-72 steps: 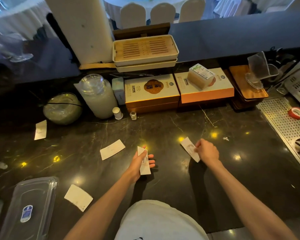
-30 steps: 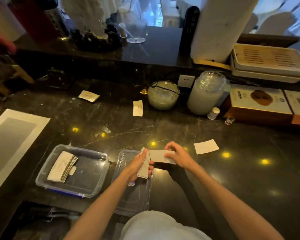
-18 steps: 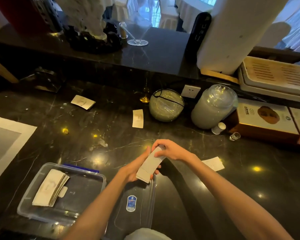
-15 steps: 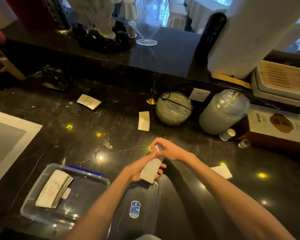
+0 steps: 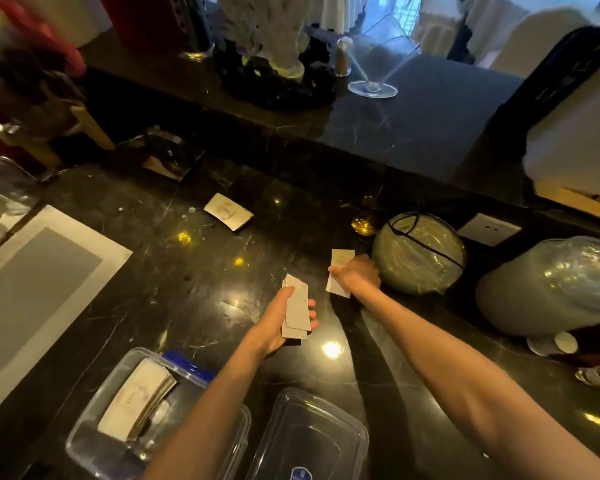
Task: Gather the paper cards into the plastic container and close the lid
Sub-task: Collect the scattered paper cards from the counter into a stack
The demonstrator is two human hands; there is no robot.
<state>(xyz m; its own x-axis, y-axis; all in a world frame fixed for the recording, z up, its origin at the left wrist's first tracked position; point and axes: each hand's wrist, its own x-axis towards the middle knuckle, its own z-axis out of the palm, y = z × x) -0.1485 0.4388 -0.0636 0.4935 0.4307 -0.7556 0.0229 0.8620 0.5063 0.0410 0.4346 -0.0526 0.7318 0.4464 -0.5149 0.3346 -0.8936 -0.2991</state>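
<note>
My left hand grips a small stack of pale paper cards above the dark marble counter. My right hand is stretched forward next to a round green bowl, its fingers pressed on a single card lying on the counter. Another loose card lies farther back to the left. The clear plastic container sits at the near left with a stack of cards inside. Its clear lid lies flat to the right of it, partly under my left forearm.
A wrapped green bowl and a large wrapped jar stand at the right. A white-framed grey mat covers the left. A raised dark ledge with a cocktail glass and ornaments runs behind.
My hands have separated: the right one left the stack and reached forward onto the card beside the green bowl. The left hand kept the stack. The view swung left and forward.
</note>
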